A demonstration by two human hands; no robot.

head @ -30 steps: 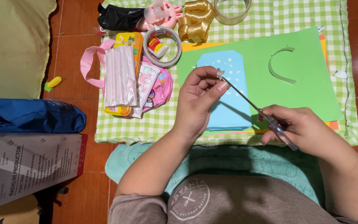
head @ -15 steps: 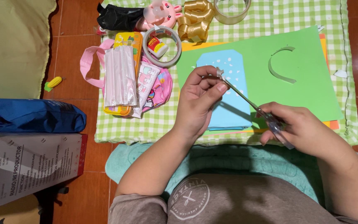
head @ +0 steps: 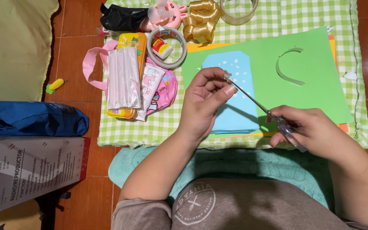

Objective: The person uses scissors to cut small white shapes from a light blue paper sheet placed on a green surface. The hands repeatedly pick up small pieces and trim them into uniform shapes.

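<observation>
Glossy red tile floor (head: 92, 170), green checked cloth (head: 277, 17)

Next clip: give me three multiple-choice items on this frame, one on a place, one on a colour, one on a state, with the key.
1. Where does the small glue bottle lie?
A. Inside the tape roll
B. On the green paper sheet
C. On the floor tiles

2. What colour is the curled ribbon at the top of the checked cloth?
A. Red
B. Gold
C. Blue

3. What is the right hand doing?
A. Lying flat on the cloth
B. Holding a pencil
C. Holding the scissors

Key: 1 A, the bottle sits within the roll's ring. 2 B, the loops are shiny gold. 3 C, the fingers are in the handles, and the blade tips meet a tiny white paper scrap pinched by the left hand.
</observation>
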